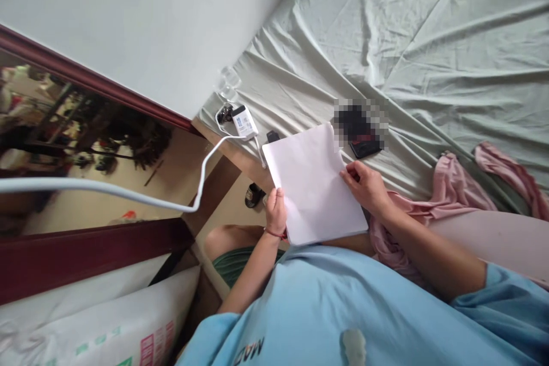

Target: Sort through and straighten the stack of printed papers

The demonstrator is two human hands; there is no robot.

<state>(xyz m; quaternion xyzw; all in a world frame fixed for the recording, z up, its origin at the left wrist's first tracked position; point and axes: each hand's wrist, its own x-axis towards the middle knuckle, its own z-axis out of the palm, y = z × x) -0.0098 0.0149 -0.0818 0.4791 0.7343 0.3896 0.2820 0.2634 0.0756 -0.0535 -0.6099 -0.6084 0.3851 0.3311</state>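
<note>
A blank white sheet of paper [317,183], perhaps a stack of sheets, lies across my lap, tilted slightly. My left hand [275,211], with a red cord at the wrist, grips its left edge, the thumb on top and the other fingers hidden beneath. At the right edge, my right hand [364,183] pinches the paper between thumb and curled fingers. Just beyond the paper's upper right corner is a dark phone-like object [366,147], partly blurred out by a mosaic.
A white power bank or adapter [245,122] with a white cable [201,177] sits at the bed's edge. Clear plastic cups [227,83] stand by the wall. Pink cloth [454,183] lies on the pale bedsheet [343,40]. White sacks [107,320] are at lower left, below a doorway.
</note>
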